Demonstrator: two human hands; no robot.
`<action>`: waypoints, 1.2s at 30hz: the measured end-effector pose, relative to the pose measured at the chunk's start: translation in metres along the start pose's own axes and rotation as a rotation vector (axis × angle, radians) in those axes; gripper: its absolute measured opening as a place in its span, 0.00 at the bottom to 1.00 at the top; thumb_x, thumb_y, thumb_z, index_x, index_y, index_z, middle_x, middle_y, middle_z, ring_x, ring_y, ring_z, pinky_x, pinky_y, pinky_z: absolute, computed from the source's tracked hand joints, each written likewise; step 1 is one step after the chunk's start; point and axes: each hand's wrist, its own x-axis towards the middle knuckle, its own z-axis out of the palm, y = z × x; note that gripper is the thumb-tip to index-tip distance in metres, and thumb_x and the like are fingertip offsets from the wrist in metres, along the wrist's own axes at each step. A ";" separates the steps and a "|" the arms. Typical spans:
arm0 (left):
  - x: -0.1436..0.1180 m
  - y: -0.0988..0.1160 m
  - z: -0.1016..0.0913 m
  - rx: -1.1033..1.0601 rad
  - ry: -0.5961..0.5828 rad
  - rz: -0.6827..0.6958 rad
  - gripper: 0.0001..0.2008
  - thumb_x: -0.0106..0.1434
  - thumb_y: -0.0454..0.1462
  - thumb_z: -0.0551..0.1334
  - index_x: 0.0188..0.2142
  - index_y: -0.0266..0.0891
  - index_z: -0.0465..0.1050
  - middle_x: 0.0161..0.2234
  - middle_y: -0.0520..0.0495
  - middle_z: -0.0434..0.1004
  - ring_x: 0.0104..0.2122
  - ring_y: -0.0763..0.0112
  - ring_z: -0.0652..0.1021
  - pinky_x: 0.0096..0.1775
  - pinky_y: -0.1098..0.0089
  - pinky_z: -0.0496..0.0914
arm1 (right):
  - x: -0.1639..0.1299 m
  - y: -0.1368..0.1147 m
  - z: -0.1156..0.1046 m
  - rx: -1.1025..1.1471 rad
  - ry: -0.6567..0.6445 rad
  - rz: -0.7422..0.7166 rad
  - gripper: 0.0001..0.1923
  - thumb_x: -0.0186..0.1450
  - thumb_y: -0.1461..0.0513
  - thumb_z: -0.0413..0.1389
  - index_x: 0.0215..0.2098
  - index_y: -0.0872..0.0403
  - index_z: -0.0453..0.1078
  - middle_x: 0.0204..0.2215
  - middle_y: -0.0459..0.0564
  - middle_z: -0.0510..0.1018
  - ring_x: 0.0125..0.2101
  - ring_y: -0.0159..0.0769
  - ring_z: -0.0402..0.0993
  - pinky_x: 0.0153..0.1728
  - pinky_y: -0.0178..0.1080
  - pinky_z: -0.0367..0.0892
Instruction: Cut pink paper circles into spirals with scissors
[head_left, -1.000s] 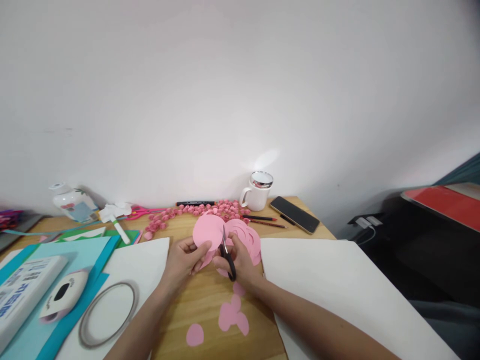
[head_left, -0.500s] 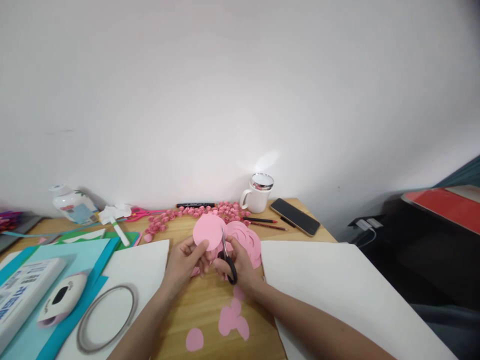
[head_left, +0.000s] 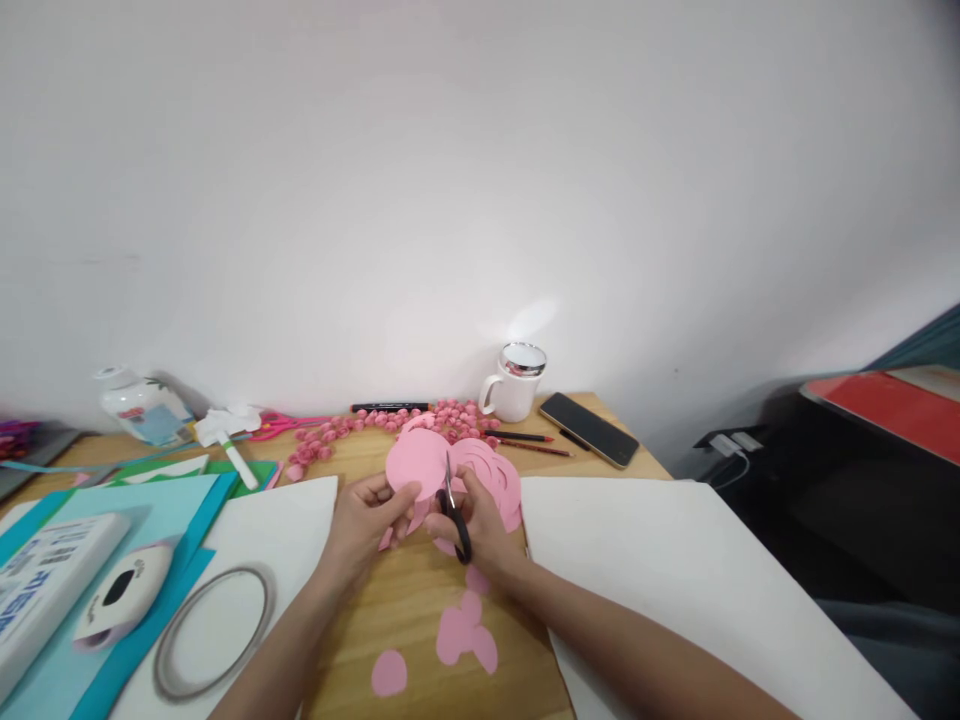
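My left hand (head_left: 367, 525) pinches a round pink paper disc (head_left: 415, 462) and holds it up over the wooden table (head_left: 405, 620). My right hand (head_left: 480, 525) grips black-handled scissors (head_left: 452, 510), whose blades point up into the disc's lower right edge. Behind the hands lies a stack of pink discs with spiral cuts (head_left: 491, 475). Small pink offcuts (head_left: 465, 630) lie on the wood below my hands.
White sheets lie at left (head_left: 285, 520) and right (head_left: 675, 570). A white mug (head_left: 516, 385), phone (head_left: 589, 428), pencils (head_left: 525, 440), pink paper roses (head_left: 360, 425), black marker (head_left: 390, 407), pink scissors (head_left: 281, 424), glue jar (head_left: 142, 405), punch (head_left: 120, 595), wire ring (head_left: 210, 625) and blue paper (head_left: 150, 500) surround them.
The pink disc has turned a little in my left hand and a cut strip now hangs lower beneath it. The scissors stay at the disc's edge.
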 end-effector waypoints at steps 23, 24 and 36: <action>0.002 -0.005 -0.004 0.083 0.016 0.014 0.17 0.51 0.42 0.65 0.14 0.35 0.64 0.07 0.57 0.61 0.08 0.83 0.58 0.13 0.79 0.48 | 0.000 -0.001 0.000 -0.024 -0.035 -0.020 0.22 0.48 0.60 0.65 0.31 0.51 0.54 0.22 0.40 0.70 0.21 0.28 0.64 0.19 0.29 0.55; 0.002 -0.004 -0.005 0.091 0.018 0.016 0.17 0.51 0.42 0.65 0.14 0.35 0.64 0.07 0.58 0.61 0.08 0.83 0.58 0.13 0.79 0.48 | 0.000 -0.001 0.000 -0.014 -0.028 -0.018 0.23 0.48 0.60 0.65 0.31 0.50 0.54 0.22 0.40 0.70 0.22 0.28 0.64 0.20 0.29 0.55; 0.000 0.002 -0.003 0.064 0.022 0.042 0.17 0.51 0.42 0.65 0.16 0.36 0.62 0.07 0.59 0.59 0.08 0.84 0.57 0.13 0.79 0.48 | 0.001 0.009 -0.005 -0.052 -0.017 0.022 0.23 0.52 0.61 0.62 0.39 0.52 0.54 0.16 0.37 0.71 0.14 0.25 0.59 0.15 0.28 0.54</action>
